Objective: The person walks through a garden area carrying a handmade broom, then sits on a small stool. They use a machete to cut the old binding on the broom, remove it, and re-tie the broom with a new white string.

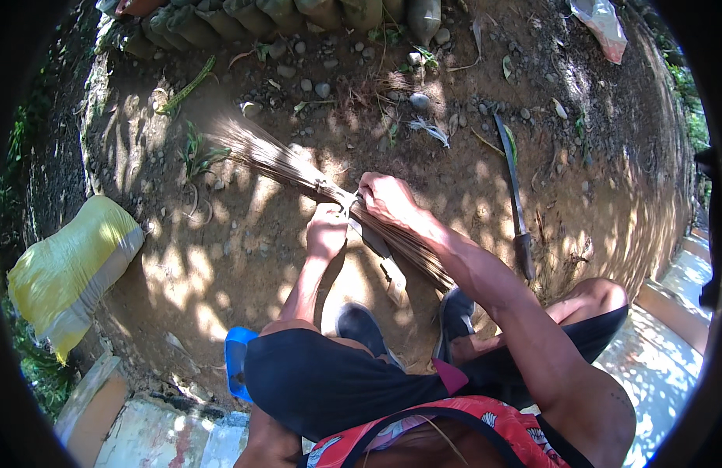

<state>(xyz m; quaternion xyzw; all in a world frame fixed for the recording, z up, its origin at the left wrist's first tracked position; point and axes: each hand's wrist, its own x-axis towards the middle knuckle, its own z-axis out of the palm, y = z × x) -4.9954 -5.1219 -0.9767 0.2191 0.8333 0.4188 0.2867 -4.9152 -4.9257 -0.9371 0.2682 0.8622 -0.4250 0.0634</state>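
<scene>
A broom-like bundle of thin brown sticks slants from upper left to lower right above the ground before me. One band circles it. Just beside that band, a narrow pale strip lies across the sticks between my hands. My left hand is closed at the strip on the bundle's near side. On the far side, my right hand is closed by the strip, its fingers against the sticks; its fingertips are partly hidden. Below the bundle is a knife with a light handle, its blade partly covered.
A long machete with a dark handle lies on the dirt to the right. At left rests a stuffed yellow sack. A blue plastic object is beside my left knee. Bottles line the far edge; stones dot the soil.
</scene>
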